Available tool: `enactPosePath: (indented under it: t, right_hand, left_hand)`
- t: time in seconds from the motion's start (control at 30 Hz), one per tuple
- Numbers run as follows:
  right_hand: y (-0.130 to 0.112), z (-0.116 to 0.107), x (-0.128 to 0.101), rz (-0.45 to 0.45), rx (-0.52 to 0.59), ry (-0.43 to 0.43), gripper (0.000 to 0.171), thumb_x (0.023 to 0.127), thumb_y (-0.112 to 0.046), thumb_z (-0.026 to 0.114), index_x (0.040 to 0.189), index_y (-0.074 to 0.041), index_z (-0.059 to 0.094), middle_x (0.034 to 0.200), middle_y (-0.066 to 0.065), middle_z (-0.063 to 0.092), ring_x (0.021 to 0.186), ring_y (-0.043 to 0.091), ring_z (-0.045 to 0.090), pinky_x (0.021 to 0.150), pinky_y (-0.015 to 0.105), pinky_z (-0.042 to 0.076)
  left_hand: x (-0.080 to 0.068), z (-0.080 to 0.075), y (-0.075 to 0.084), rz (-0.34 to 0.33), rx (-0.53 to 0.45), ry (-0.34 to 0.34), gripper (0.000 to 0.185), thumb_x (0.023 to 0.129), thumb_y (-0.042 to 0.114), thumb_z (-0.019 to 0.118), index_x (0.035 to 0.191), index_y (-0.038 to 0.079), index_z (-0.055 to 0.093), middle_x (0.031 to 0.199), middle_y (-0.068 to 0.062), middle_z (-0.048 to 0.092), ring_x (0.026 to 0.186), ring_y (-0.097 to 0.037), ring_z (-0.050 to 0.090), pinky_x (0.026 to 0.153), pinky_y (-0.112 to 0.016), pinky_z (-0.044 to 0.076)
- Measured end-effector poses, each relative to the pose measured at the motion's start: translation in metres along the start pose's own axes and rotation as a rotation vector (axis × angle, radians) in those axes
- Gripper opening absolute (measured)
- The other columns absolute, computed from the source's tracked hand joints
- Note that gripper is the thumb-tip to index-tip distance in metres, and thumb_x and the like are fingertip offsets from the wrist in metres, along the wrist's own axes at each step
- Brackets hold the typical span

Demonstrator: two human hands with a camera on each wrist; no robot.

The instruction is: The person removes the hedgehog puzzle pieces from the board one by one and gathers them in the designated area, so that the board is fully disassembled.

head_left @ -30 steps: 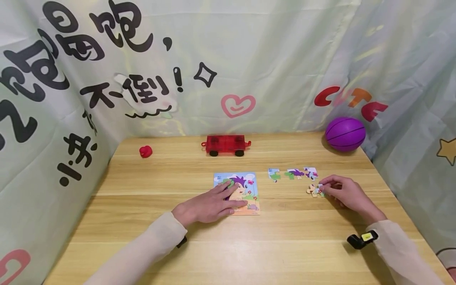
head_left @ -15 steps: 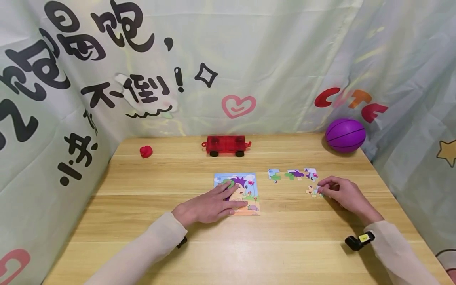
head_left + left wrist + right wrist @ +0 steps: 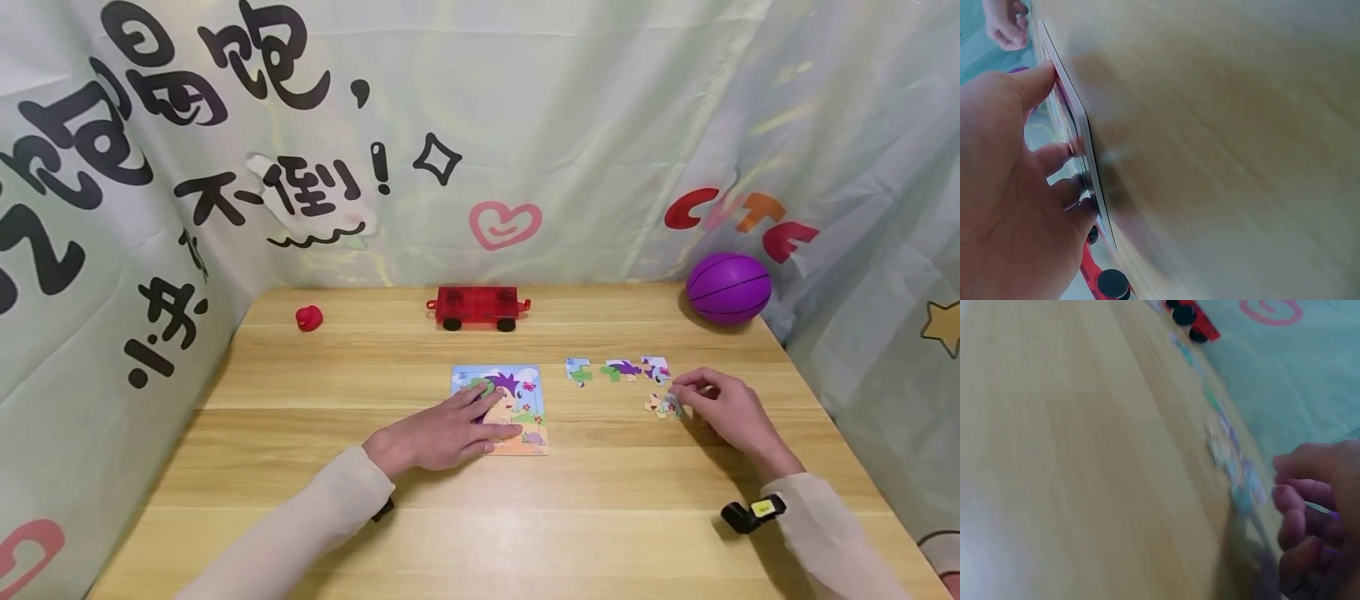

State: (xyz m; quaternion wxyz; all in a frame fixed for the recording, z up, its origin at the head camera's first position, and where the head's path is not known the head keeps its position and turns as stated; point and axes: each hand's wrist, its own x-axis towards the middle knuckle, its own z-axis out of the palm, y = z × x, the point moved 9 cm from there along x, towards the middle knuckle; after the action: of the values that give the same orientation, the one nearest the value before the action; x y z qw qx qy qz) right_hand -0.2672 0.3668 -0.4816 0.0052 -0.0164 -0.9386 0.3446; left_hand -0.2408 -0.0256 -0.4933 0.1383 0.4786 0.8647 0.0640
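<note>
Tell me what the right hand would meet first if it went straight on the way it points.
Probably the nearer puzzle pieces, just ahead of the right hand; its height is unclear, so it might pass over them.

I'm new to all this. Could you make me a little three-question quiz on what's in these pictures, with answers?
1. True or false: the person's left grip rests on the picture board.

2. Which thing sits near the far right corner of the table?
A) red wagon
B) purple ball
C) small red toy

3. What lies right by the fingertips of the right grip?

Key:
1. True.
2. B.
3. Loose puzzle pieces.
</note>
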Motion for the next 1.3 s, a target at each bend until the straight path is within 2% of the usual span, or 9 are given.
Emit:
enactPosePath:
  t: [0.07,0.17,0.37,0.5,0.57,0.7,0.83,1.07,1.3]
  right_hand:
    - [-0.013,-0.002,-0.001,-0.033,0.013,0.049,0.033,0.108,-0.036,0.070,0.117,-0.005,0.077,0.107,0.013,0.076,0.081,0.004,0.059,0.065,0.023,0.050]
    - [-0.039,0.003,0.000,-0.074,0.053,0.067,0.032,0.108,-0.037,0.071,0.116,-0.007,0.078,0.112,0.013,0.077,0.085,0.003,0.061,0.068,0.023,0.052]
    - [-0.086,0.033,0.010,-0.122,0.118,0.000,0.026,0.107,-0.034,0.073,0.116,-0.011,0.079,0.106,0.008,0.078,0.091,0.014,0.064,0.072,0.025,0.053]
    - [-0.111,0.061,0.016,-0.173,0.134,-0.043,0.017,0.105,-0.028,0.075,0.111,-0.013,0.079,0.103,0.005,0.079,0.091,0.018,0.066,0.075,0.026,0.053]
    - [-0.122,0.075,0.018,-0.190,0.155,-0.077,0.013,0.104,-0.025,0.076,0.110,-0.014,0.080,0.102,0.005,0.079,0.089,0.019,0.067,0.072,0.027,0.054]
    - [-0.140,0.102,0.018,-0.186,0.226,-0.176,0.014,0.103,-0.022,0.077,0.112,-0.012,0.079,0.099,0.009,0.077,0.080,0.024,0.069,0.061,0.031,0.058]
    - [-0.151,0.124,0.019,-0.169,0.276,-0.262,0.017,0.104,-0.020,0.076,0.116,-0.010,0.079,0.100,0.009,0.076,0.077,0.024,0.068,0.059,0.034,0.060]
    - [-0.173,0.149,0.020,-0.268,0.179,-0.288,0.022,0.103,-0.018,0.077,0.122,-0.007,0.080,0.106,0.003,0.075,0.092,0.016,0.066,0.080,0.031,0.057]
    - [-0.184,0.164,0.020,-0.276,0.064,-0.294,0.030,0.100,-0.016,0.081,0.129,-0.009,0.081,0.103,0.002,0.069,0.089,0.013,0.062,0.079,0.030,0.054]
  left_hand:
    - [0.000,0.001,0.000,-0.002,0.010,-0.004,0.050,0.119,0.036,0.043,0.169,0.038,0.042,0.183,-0.014,0.017,0.170,-0.042,0.011,0.138,-0.054,0.020]
    - [0.000,0.002,-0.001,-0.004,0.020,-0.006,0.050,0.119,0.036,0.043,0.169,0.038,0.041,0.184,-0.014,0.017,0.171,-0.041,0.011,0.138,-0.053,0.020]
    - [0.000,0.003,-0.004,-0.006,-0.007,0.012,0.052,0.119,0.039,0.042,0.171,0.031,0.040,0.184,-0.012,0.017,0.171,-0.039,0.010,0.138,-0.053,0.019]
    - [-0.001,0.001,-0.005,-0.003,0.002,0.035,0.052,0.118,0.043,0.043,0.169,0.031,0.043,0.183,-0.010,0.020,0.171,-0.037,0.011,0.138,-0.057,0.017]
    - [-0.002,-0.003,-0.004,0.012,0.005,0.056,0.051,0.118,0.043,0.046,0.167,0.030,0.047,0.182,-0.011,0.023,0.170,-0.038,0.015,0.137,-0.058,0.019]
    - [-0.006,-0.010,-0.004,0.024,-0.010,0.092,0.051,0.115,0.043,0.054,0.163,0.025,0.054,0.178,-0.012,0.034,0.169,-0.037,0.023,0.135,-0.051,0.029]
    - [-0.009,-0.016,-0.004,0.043,-0.016,0.120,0.051,0.113,0.042,0.059,0.158,0.018,0.060,0.173,-0.011,0.045,0.165,-0.034,0.034,0.131,-0.048,0.038]
    - [-0.012,-0.017,-0.003,0.086,0.006,0.142,0.049,0.113,0.038,0.062,0.157,0.017,0.061,0.171,-0.013,0.047,0.162,-0.036,0.039,0.128,-0.048,0.041]
    - [-0.012,-0.014,-0.006,0.080,0.018,0.128,0.049,0.113,0.038,0.061,0.158,0.020,0.060,0.172,-0.010,0.046,0.161,-0.035,0.040,0.126,-0.048,0.045]
